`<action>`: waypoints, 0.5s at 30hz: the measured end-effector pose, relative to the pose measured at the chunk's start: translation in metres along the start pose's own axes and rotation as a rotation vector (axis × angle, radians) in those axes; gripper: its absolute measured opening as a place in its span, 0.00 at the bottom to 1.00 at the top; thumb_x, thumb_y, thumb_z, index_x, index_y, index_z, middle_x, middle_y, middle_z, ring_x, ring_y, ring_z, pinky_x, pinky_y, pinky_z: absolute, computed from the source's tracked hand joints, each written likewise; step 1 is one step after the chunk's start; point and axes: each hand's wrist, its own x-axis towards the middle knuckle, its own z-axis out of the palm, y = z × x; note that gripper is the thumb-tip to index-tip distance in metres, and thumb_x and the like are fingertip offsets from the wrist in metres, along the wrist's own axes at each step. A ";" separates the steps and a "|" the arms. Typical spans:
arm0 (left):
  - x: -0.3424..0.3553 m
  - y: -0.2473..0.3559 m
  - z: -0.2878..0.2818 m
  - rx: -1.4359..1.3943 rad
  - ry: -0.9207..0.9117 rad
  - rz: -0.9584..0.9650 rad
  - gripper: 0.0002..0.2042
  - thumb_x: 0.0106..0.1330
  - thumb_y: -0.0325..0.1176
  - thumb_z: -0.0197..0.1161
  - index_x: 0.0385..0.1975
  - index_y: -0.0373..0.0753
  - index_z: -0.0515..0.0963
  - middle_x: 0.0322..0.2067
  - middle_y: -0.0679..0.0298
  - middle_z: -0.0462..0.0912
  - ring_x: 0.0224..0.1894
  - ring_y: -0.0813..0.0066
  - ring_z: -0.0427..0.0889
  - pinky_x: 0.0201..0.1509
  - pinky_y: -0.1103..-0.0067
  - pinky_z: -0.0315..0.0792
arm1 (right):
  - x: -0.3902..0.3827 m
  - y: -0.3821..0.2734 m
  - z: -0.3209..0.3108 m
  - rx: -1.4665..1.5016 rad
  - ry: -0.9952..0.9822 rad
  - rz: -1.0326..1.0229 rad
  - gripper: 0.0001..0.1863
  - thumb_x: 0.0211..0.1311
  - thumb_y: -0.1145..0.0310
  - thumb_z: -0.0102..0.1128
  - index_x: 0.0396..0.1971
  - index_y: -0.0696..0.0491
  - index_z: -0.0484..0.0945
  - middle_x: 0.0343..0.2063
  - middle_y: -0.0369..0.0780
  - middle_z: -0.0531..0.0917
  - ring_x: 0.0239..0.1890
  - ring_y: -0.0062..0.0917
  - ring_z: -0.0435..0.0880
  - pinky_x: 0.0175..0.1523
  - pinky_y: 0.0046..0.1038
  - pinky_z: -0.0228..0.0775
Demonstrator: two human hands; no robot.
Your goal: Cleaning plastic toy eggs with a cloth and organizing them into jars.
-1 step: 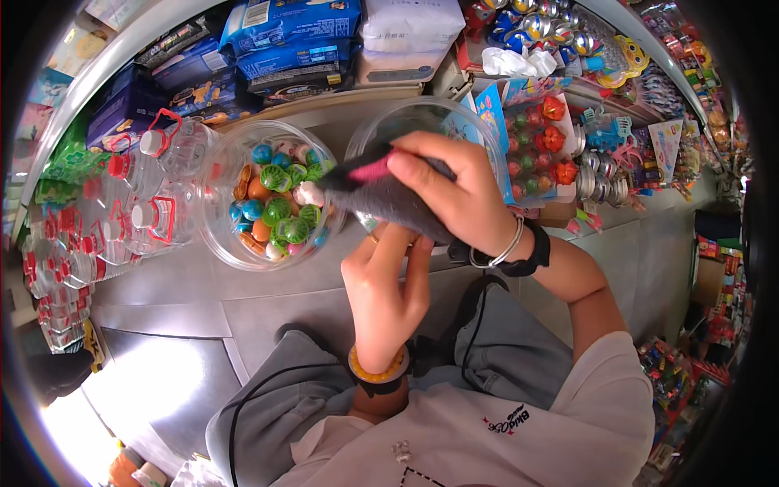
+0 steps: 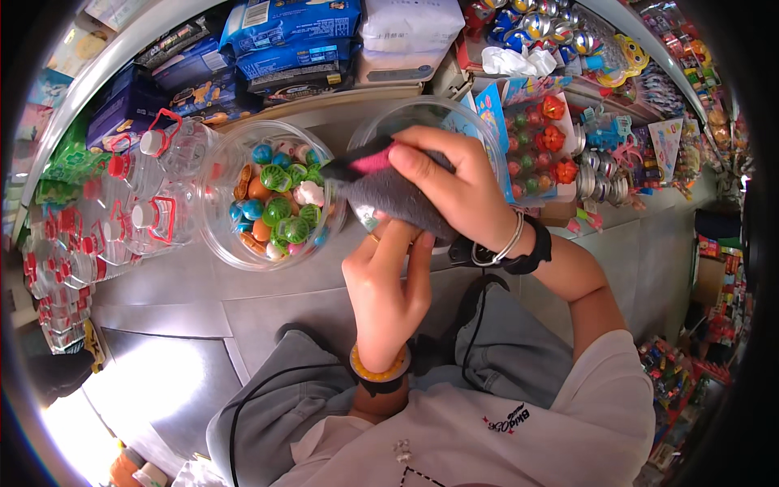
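Note:
My right hand (image 2: 458, 183) is closed around a dark grey cloth (image 2: 398, 199) with a bright pink patch. Close below it, my left hand (image 2: 381, 284) has its fingers bent and pinched together. Their tips reach under the cloth's lower edge, where a small pale, greenish bit shows; what it is I cannot make out. To the left stands a round clear plastic tub (image 2: 213, 243) holding green striped balls (image 2: 276, 178), blue balls (image 2: 261, 154) and brown and whitish pieces. A second clear tub (image 2: 377, 122) sits behind the cloth, partly hidden by my right hand.
Red-capped water bottles (image 2: 154, 215) crowd the left side. Blue packages (image 2: 288, 32) and a white pack (image 2: 410, 28) are stacked at the back. Small toys and red-topped containers (image 2: 552, 134) fill the right. My knees flank the grey tiled floor (image 2: 178, 284).
The cloth's left end has drawn back slightly to the right, showing more of the whitish piece in the left tub. My left hand stays almost where it was.

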 end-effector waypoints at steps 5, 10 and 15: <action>0.010 -0.015 0.005 0.228 0.271 0.157 0.06 0.49 0.18 0.54 0.27 0.32 0.72 0.23 0.55 0.74 0.24 0.55 0.73 0.25 0.73 0.67 | 0.006 0.012 0.000 0.029 -0.129 -0.172 0.19 0.58 0.61 0.54 0.42 0.60 0.70 0.34 0.42 0.77 0.39 0.19 0.74 0.43 0.22 0.66; 0.001 -0.039 -0.006 0.184 0.199 -0.122 0.04 0.52 0.18 0.53 0.27 0.33 0.72 0.24 0.55 0.75 0.22 0.64 0.75 0.23 0.77 0.67 | -0.005 0.017 0.000 -0.030 -0.203 0.072 0.22 0.54 0.59 0.59 0.42 0.61 0.69 0.32 0.43 0.75 0.35 0.21 0.74 0.40 0.23 0.66; 0.008 -0.030 -0.010 -0.652 0.221 -0.303 0.11 0.66 0.33 0.46 0.32 0.30 0.69 0.24 0.63 0.76 0.21 0.79 0.74 0.22 0.85 0.68 | -0.010 0.014 -0.004 -0.050 -0.094 -0.224 0.19 0.53 0.65 0.58 0.41 0.60 0.69 0.33 0.42 0.75 0.34 0.21 0.75 0.40 0.23 0.66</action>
